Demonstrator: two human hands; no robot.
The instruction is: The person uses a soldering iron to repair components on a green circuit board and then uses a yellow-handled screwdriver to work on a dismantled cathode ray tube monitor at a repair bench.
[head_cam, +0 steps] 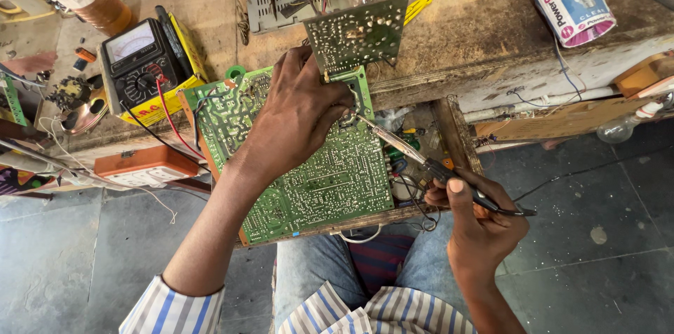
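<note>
A big green board point(309, 165) with many tiny silver dots lies tilted on the person's lap, leaning on the bench edge. A thin iron point(421, 158) with a dark handle slants down, its tip touching the board's top.

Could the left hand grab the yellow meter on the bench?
Probably yes. The left hand rests on the green circuit board, and the yellow meter sits just beyond the board's left edge. Only its red and black leads lie between them.
</note>
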